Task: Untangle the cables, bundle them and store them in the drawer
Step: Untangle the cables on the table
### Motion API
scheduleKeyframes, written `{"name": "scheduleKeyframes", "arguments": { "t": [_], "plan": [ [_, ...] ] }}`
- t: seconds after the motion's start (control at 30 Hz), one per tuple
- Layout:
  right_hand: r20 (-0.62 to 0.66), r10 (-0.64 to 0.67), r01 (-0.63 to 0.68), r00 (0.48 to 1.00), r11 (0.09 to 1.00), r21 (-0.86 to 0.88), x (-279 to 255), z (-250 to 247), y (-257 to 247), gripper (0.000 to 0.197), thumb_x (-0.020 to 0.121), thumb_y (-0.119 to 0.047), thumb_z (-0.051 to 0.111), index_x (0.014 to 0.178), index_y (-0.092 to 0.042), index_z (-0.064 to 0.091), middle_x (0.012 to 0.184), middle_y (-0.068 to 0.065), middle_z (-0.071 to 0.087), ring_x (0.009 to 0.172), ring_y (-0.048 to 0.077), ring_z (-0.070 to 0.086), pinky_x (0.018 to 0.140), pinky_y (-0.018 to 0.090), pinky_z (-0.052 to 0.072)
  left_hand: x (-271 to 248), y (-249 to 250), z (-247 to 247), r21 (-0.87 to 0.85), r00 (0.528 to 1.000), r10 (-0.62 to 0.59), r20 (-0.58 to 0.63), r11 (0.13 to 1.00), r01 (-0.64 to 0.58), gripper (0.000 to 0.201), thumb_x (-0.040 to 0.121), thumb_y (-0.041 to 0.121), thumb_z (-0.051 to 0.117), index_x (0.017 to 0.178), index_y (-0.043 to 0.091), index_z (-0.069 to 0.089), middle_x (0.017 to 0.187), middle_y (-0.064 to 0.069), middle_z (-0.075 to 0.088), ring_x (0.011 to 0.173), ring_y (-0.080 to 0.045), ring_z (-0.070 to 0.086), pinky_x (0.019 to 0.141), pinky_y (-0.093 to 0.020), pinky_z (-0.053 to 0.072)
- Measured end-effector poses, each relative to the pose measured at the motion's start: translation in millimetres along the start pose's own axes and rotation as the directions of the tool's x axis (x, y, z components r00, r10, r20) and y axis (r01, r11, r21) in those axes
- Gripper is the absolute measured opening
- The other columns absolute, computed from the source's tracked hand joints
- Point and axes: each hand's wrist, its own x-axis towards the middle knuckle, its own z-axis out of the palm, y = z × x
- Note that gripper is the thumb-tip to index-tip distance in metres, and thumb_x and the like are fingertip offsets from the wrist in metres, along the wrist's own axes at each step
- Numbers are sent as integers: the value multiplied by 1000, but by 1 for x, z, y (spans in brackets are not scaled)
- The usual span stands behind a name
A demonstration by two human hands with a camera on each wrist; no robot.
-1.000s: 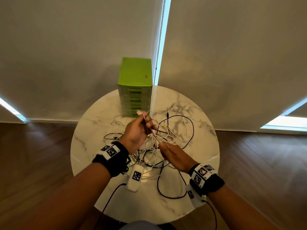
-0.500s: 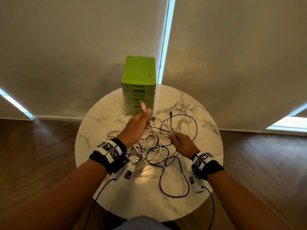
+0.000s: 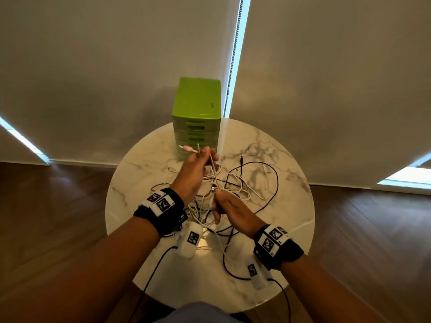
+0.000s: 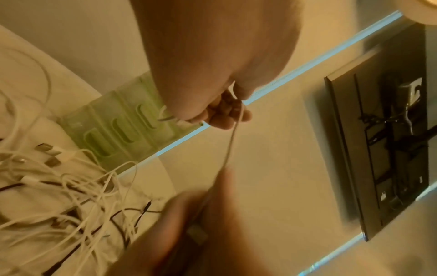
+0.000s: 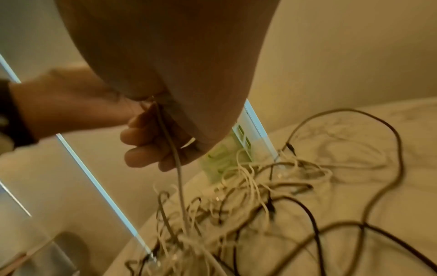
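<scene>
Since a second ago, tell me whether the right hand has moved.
Yes. The right hand went out toward the table's far side, then came back toward the person, and now pinches the white cable.

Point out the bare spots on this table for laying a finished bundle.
Bare marble table lies left of the cable tangle, beside the green drawer unit, and along the near edge between the forearms. The centre and right are crowded with loops.
</scene>
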Motion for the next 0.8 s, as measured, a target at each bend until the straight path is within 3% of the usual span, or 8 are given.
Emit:
{"name": "scheduleKeyframes", "arguments": {
  "t": [0.1,0.2,0.27,0.33,0.4,0.5,0.7,0.8],
  "plan": [
    [101,79,-76,992,996,-41,-10,8,31,51,110,-42,26,89,-5,54,71,9,55,67,20,54,74,31,49,10,19,-13,-263,998,34,-54,964,-47,27,110,26,37,98,14,58,78,3,62,70,-9,62,68,-22,46],
    [249,253,-165,935,930,-328,-28,3,63,52,110,-41,26,86,-5,55,73,7,55,66,16,51,71,27,45,30,51,-43,-488,987,89,-137,861,-145,28,110,26,37,92,16,55,68,6,54,60,-8,48,60,-20,41],
    [241,342,-206,908,866,-455,-40,-7,79,43,111,-38,30,88,-12,57,81,10,58,71,20,54,72,29,45,41,73,-63,-438,967,163,-196,868,-235,28,111,23,35,90,16,53,63,8,48,55,-7,39,55,-20,32],
    [100,290,-215,952,863,-458,-39,-19,86,40,109,-39,33,88,-21,62,81,4,64,73,17,59,77,33,45,42,78,-73,-211,949,246,-199,935,-287,26,111,25,36,92,17,52,62,11,45,55,-5,36,54,-19,30],
    [-66,219,-227,974,884,-408,-26,-31,82,42,106,-49,32,77,-32,58,71,-11,58,67,4,54,76,30,43,29,65,-71,116,961,262,-91,961,-251,24,110,31,38,95,19,52,68,11,44,59,-2,39,58,-17,34],
    [-99,213,-235,972,889,-392,-4,-46,59,52,106,-52,31,84,-19,65,62,-7,59,59,8,55,70,30,47,3,28,-51,350,986,123,115,924,-156,21,109,35,38,97,23,49,81,6,46,68,0,46,70,-15,42],
    [-159,332,-363,930,754,-548,-23,-95,74,46,108,-44,30,112,-8,59,91,9,76,86,24,67,88,38,50,-10,-16,11,76,910,-101,403,994,76,17,108,21,43,93,17,49,71,4,56,63,-11,47,62,-25,36],
    [-292,490,-552,822,557,-620,-73,-118,103,47,106,-42,39,146,-18,40,129,14,65,118,34,60,102,43,45,-17,-24,49,29,830,-145,538,988,155,19,108,18,42,91,18,48,74,1,64,67,-15,53,65,-30,34]
  ]
}}
